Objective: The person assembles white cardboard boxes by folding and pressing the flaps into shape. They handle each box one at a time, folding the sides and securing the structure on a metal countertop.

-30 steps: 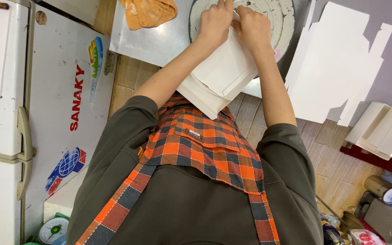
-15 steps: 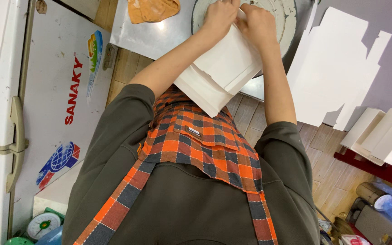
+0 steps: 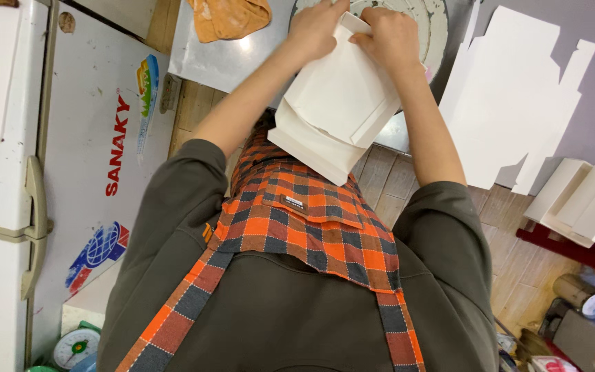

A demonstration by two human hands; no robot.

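Both my hands are on a white folded cardboard box (image 3: 342, 93), which I'm holding up over the near edge of the shiny steel table (image 3: 218, 58). My left hand (image 3: 315, 27) is curled closed around the top left corner of it, fingers wrapped tight. My right hand (image 3: 392, 36) is pinched shut on the top edge just beside it, thumb pressing the flap. The two hands are nearly touching each other up there.

The box is tilted, with its lower corner hanging off the table edge down toward my chest. There's a second white cardboard layer (image 3: 311, 148) right under it, pressed against the first one; can't tell if it's a separate flat box or part of the same piece.

Behind my hands on the table sits a round white turntable disc (image 3: 428, 21), mostly hidden by my fingers. At the far left of the table there's a crumpled orange cloth (image 3: 232, 15).

Off to the right, a big flat white die-cut cardboard sheet (image 3: 511, 103) lies on a grey surface, and further right a stack of folded white boxes (image 3: 587, 200) leans over a red shelf edge. To my left is a white chest freezer (image 3: 70, 172) with colourful stickers. I'm wearing an orange and grey checked apron (image 3: 304, 234) over a dark shirt.
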